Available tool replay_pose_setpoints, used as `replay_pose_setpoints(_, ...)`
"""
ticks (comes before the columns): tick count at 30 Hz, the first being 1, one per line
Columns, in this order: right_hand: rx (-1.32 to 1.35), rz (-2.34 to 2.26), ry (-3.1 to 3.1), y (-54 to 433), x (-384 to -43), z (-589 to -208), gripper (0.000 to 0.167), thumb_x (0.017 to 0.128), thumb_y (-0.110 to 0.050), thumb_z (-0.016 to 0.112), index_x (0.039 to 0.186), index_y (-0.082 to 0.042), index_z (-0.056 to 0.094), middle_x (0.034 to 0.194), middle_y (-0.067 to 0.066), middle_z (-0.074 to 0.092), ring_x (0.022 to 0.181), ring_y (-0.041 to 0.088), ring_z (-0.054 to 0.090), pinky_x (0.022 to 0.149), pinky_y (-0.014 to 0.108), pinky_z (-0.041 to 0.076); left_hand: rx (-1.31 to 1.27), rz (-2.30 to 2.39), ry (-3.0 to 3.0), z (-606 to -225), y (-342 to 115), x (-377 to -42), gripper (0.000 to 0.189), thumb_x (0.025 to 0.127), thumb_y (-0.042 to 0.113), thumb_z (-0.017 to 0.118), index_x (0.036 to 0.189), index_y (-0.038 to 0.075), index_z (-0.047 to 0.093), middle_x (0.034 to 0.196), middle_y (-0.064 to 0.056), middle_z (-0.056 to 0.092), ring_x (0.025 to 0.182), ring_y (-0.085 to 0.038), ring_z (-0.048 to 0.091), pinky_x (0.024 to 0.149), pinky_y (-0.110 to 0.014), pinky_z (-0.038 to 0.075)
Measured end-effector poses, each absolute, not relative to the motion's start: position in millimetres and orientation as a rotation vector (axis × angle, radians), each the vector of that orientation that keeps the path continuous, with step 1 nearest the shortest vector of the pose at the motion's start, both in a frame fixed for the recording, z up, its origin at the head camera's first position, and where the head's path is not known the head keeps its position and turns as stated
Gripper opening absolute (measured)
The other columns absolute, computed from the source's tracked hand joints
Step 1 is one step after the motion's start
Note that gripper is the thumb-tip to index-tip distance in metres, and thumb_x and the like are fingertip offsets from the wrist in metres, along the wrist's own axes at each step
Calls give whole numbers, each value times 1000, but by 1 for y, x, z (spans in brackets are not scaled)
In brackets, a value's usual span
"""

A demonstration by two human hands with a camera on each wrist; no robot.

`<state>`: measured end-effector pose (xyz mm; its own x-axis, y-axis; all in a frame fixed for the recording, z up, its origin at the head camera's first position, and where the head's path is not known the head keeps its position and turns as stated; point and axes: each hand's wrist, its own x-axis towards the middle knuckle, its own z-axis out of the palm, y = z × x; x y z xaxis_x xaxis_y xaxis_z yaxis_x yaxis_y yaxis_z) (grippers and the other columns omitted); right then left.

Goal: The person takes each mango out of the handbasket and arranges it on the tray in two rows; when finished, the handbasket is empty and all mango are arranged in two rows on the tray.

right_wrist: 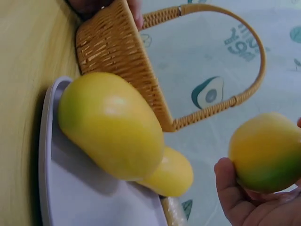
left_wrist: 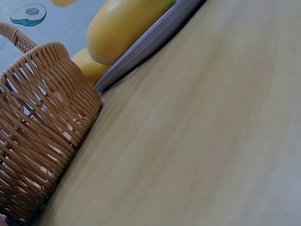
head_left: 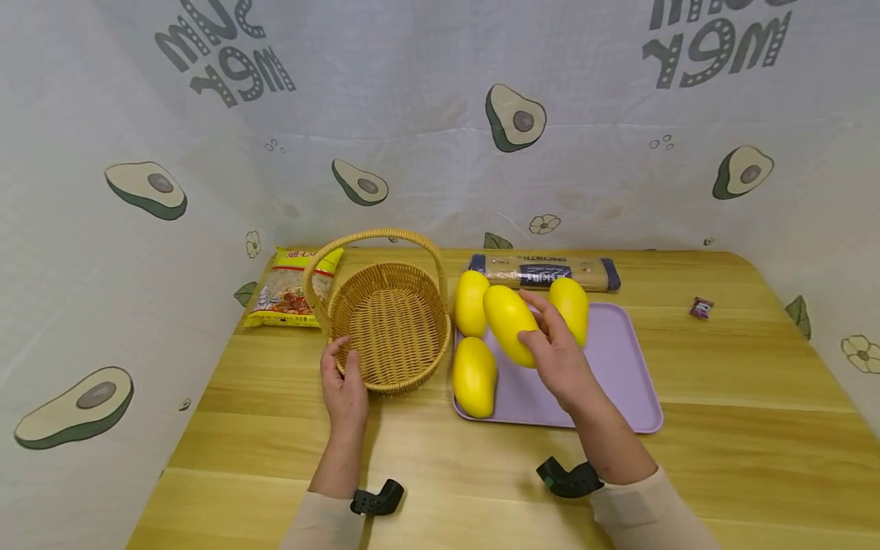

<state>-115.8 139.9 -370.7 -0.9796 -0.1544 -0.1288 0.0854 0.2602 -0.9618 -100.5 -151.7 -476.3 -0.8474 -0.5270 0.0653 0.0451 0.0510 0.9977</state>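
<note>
My right hand (head_left: 562, 365) grips a yellow mango (head_left: 507, 325), raised over the left part of a lilac tray (head_left: 612, 367). In the right wrist view this mango (right_wrist: 268, 150) shows a green end, with the thumb against its side. My left hand (head_left: 346, 389) holds the near-left rim of a wicker basket (head_left: 392, 336), whose tall arched handle stands up. Nothing lies inside the basket. On the tray, one mango (head_left: 474, 376) lies at the front left, another (head_left: 472, 304) at the back left, and a third (head_left: 569, 309) at the back, partly behind my right fingers.
Behind the tray lies a pack of spaghetti (head_left: 546, 273). A yellow food bag (head_left: 292, 286) sits left of the basket, near the back edge. Toward the right of the wooden table (head_left: 749, 458) is a small dark wrapped packet (head_left: 701, 308). A printed cloth (head_left: 426, 153) hangs around the table.
</note>
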Motion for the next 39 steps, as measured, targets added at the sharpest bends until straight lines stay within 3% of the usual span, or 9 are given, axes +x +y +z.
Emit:
replay_pose_setpoints(5, 11, -1920, 2232, 150, -119, -374, 53, 109, -20, 34, 161, -21, 24, 155, 24, 33, 114, 23, 52, 87, 22, 54, 476, -1858, -1919, -476, -151, -100, 30, 105, 13, 49, 133, 1, 54, 156, -13, 42, 155, -29, 25, 125, -52, 18)
replay_pose_setpoints(11, -10, -1967, 2219, 158, -121, -377, 64, 105, -26, 55, 160, -15, 23, 144, 25, 43, 103, 12, 57, 82, 21, 58, 473, -1879, -1935, -476, -151, -99, 32, 106, 15, 49, 134, 1, 52, 160, -13, 38, 156, -30, 21, 125, -56, 17)
replay_pose_setpoints(21, 155, -1957, 2256, 167, -122, -378, 91, 95, -18, 73, 164, -22, 14, 144, 24, 39, 113, 25, 51, 83, 18, 57, 474, -1873, -1922, -476, -150, -99, 31, 106, 13, 48, 134, 1, 53, 157, -13, 41, 155, -29, 23, 125, -54, 17)
replay_pose_setpoints(30, 213, -1619, 2488, 184, -118, -388, 86, 96, -39, 70, 164, -23, 19, 145, 27, 49, 114, 31, 52, 82, 25, 48, 484, -1868, -1931, -476, -151, -99, 31, 106, 14, 49, 134, 2, 53, 159, -13, 39, 156, -31, 22, 126, -56, 16)
replay_pose_setpoints(39, 131, -1308, 2609, 199, -106, -394, 88, 93, -49, 70, 160, -12, 28, 143, 26, 46, 113, 39, 56, 79, 31, 52, 472, -1865, -1932, -477, -152, -100, 31, 105, 15, 49, 134, 2, 54, 157, -12, 41, 156, -30, 22, 126, -55, 15)
